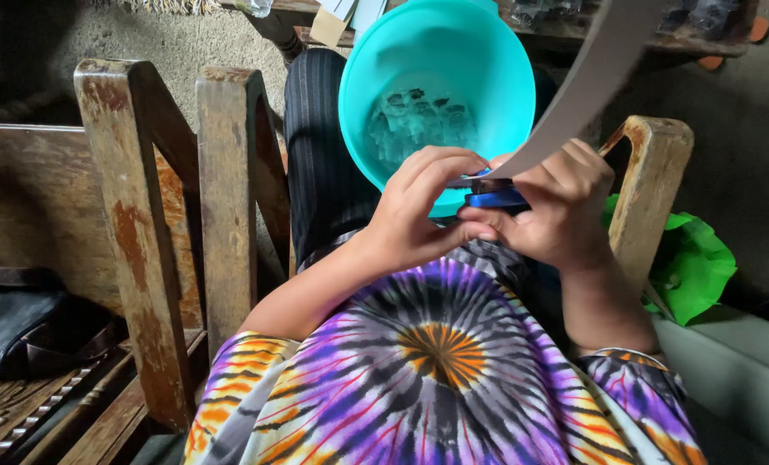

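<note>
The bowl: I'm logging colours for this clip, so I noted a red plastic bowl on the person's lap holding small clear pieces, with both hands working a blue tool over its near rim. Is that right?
Not quite: the bowl is turquoise, not red, as the head view shows. The rest stands: it sits on the lap with small clear pieces inside, and the left hand and right hand work a blue tool over its near rim.

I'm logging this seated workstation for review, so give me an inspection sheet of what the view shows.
Surface: no table; the turquoise bowl sits on the person's lap.
Job's things: blue tool and grey strip; small pale pieces lie in the bowl.
Clutter: green bag at right, black bag at left.
Hands: left hand and right hand both close around the blue tool.
Cables: nothing seen.
Surroundings: worn wooden chair arms, grey floor.
</note>
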